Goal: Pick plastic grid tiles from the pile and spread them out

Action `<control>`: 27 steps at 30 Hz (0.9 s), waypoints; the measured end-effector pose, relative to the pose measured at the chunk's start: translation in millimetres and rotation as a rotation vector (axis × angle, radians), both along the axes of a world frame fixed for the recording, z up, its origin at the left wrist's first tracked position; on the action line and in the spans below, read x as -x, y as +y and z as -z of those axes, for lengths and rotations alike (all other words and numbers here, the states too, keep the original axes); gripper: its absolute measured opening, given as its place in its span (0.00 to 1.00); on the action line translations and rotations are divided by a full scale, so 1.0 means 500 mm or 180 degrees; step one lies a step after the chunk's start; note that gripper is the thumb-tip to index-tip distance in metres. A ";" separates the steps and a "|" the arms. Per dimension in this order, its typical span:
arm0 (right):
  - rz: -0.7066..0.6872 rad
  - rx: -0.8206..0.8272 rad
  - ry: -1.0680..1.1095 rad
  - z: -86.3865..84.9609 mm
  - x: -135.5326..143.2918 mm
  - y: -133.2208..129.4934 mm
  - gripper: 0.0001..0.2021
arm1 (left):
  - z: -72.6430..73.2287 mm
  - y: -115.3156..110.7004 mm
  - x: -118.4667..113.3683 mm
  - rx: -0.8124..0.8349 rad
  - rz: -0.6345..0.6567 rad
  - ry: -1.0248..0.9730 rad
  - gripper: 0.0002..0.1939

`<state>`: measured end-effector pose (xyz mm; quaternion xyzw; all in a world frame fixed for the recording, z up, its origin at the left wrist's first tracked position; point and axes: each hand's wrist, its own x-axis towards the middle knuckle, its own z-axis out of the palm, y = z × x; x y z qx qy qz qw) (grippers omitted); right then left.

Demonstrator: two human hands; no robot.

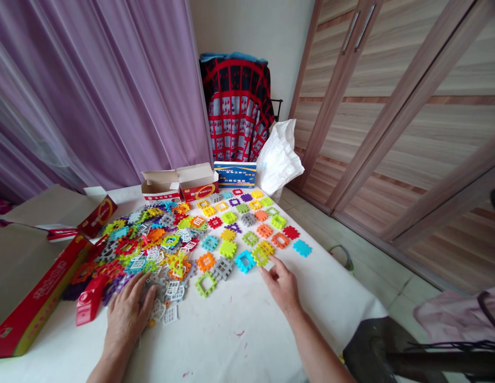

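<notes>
My left hand (129,314) lies palm down, fingers stretched out, at the near edge of a heap of mixed plastic interlocking building pieces (155,239). Its fingertips touch grey pieces, partly hidden under the hand. Small white window-lattice pieces (170,314) lie just right of it. My right hand (282,284) has thumb and index finger at the edge of a lime-green square frame piece (260,257). That piece lies against a blue frame piece (244,261) and a yellow piece (267,247). Separate square pieces, such as a lime-green frame (206,284), are spread in loose rows beyond.
An open red box (43,287) stands at the left, a red plastic part (90,300) beside it. Opened cartons (199,189), a blue box (235,175) and a white bag (279,157) line the far side. The table's right edge (335,271) drops to a tiled floor.
</notes>
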<state>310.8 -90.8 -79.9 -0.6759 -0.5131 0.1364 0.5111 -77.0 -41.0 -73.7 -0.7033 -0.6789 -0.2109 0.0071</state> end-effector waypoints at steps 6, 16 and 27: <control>0.0345 0.0188 -0.0645 0.011 -0.069 0.001 0.25 | 0.002 0.002 0.002 0.0027 0.0002 0.0008 0.27; 0.0798 0.1772 -0.1956 -0.028 -0.165 -0.018 0.23 | 0.003 0.008 0.004 0.0027 0.0016 0.0015 0.32; 0.0826 0.1969 -0.2245 -0.047 -0.149 -0.020 0.23 | 0.019 0.021 0.019 -0.0062 0.0052 -0.0153 0.28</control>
